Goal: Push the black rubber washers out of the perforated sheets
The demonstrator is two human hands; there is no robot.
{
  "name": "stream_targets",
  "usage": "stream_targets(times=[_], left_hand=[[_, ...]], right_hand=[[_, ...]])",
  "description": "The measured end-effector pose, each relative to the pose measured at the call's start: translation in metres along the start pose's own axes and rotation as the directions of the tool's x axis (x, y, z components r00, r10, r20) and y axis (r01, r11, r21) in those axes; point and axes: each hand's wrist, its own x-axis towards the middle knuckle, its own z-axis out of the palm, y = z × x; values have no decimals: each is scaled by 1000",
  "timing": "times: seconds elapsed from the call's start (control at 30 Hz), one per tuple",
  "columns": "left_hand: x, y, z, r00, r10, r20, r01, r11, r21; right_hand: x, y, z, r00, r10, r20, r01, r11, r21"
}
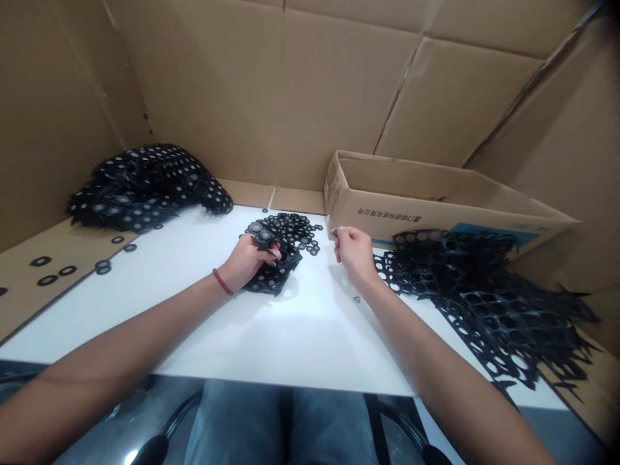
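Sheet: black punched sheet (271,274) at frame centre, long axis running lower left to upper right, under the fingers.
Left hand (249,258): fingers clamped on it.
Right hand (353,252): fingertips pinched on a small ring (334,232).

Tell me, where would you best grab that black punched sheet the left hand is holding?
Probably by its near free edge, coming in from the person's side. The black punched sheet is thin and floppy, draped on the white table under the left hand, and its holes give fingers purchase. The pile of loose rings crowds its far side.
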Motion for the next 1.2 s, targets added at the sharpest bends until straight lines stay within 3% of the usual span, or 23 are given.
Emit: stream_targets(times=[0.17,0.3,0.4,0.6,0.83,0.97,1.13,1.2], left_hand=[[1,-4,-1,999,-23,23,23,999,24],[-1,-4,2,997,-44,64,41,998,45],[-2,-2,5,995,-57,79,56,998,18],[-2,2,8,989,-114,90,123,987,-103],[-9,8,15,980,-169,100,185,967,-177],[-8,9,14,981,-181,71,192,959,-208],[-10,8,13,983,-165,82,178,965,-192],[-11,7,12,986,-137,92,147,982,-115]], right_hand=[[-15,-6,0,978,-167,126,185,972,-142],[-37,-17,17,933,-242,266,276,956,-97],[-43,-20,24,924,-236,301,256,966,-28],[-39,-22,24,925,-108,364,60,988,141],[-39,-24,24,961,-78,264,28,982,187],[-42,-27,22,949,-98,301,38,979,198],[-50,-28,20,935,-265,236,257,964,65],[-51,-29,20,921,-314,232,312,949,46]])
